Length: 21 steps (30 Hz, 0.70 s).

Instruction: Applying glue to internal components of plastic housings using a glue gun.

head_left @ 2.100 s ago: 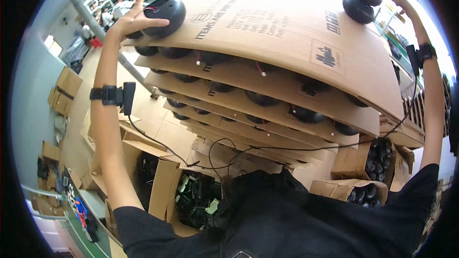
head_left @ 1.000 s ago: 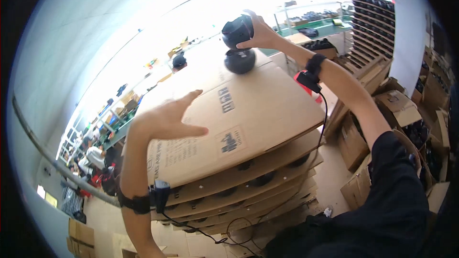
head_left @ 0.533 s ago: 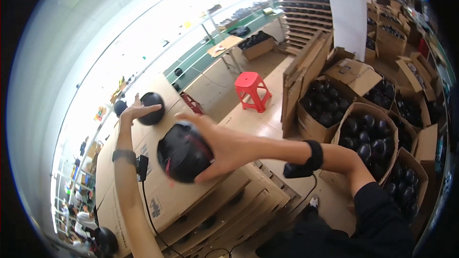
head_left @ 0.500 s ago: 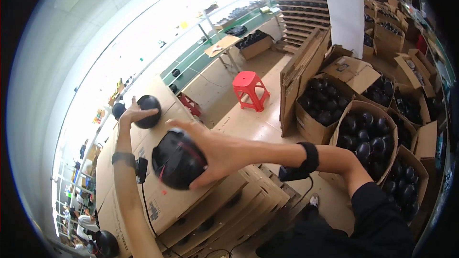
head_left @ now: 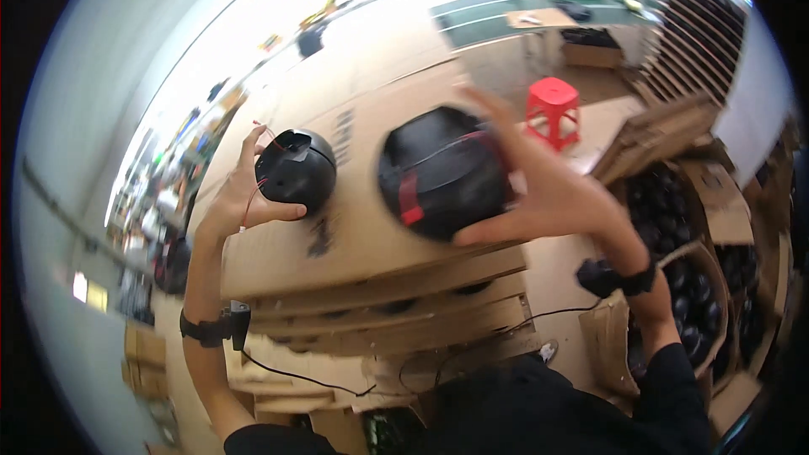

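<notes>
My left hand (head_left: 229,206) is curled round the left side of a black, ball-shaped shell (head_left: 305,181), with fingers and thumb spread along its edge. Thin red wires trail from this shell near the fingers, and a notch shows in its top. A second black round shell (head_left: 438,173) looks larger and slightly blurred. My right hand (head_left: 548,194) grips it from the right, thumb beneath and fingers at the far side. Across that shell run a red wire and a short strip of red tape. Both shells are over the cardboard top (head_left: 362,240) of a layered stack.
To the right stand a red plastic stool (head_left: 553,109) and open cartons (head_left: 628,354) full of black round shells. Folded cardboard (head_left: 657,135) leans behind them. A cable (head_left: 312,381) hangs between my wrist straps. Another dark round object (head_left: 173,265) lies at the left.
My view has swung left, so the stool and cartons sit farther right. My left hand has come nearer with a shell, and the right-hand shell has turned, showing its red tape.
</notes>
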### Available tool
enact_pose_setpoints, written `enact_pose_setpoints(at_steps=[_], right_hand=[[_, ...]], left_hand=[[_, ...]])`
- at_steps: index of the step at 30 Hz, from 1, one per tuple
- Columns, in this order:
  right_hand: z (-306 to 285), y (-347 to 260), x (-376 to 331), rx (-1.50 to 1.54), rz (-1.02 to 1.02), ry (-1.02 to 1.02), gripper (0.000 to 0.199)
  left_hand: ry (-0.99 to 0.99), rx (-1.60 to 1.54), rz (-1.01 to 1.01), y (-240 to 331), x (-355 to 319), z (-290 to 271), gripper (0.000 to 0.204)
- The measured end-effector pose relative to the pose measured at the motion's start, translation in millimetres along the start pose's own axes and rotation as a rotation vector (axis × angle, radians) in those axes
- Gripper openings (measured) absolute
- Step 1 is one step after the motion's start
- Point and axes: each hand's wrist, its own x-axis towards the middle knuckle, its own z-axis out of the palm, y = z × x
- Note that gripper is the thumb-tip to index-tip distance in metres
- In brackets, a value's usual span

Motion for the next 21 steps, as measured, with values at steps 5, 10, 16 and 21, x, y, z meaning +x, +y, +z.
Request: enact_pose_setpoints(at_steps=[5, 10, 16, 21], right_hand=[[22.1, -50.1, 7.2, -0.23, 0.14, 0.017, 0.131], [94.8, -93.0, 18.8, -0.502, 0.089, 0.123, 0.135], [202.7, -103.9, 54.9, -0.391, 0.285, 0.087, 0.121], [276.2, -102.8, 95.0, -0.417, 0.163, 0.178, 0.119]], left_hand=[[0.082, 0.07, -0.192, -62.1, -116.9, -31.8, 0.139], [0.239, 0.167, -0.299, -117.4, -140.0, -33.9, 0.135], [0.262, -0.005, -0.162, -141.3, -153.5, -29.4, 0.13], [0.255, 0.029, -0.028, -143.7, -163.3, -38.2, 0.118]])
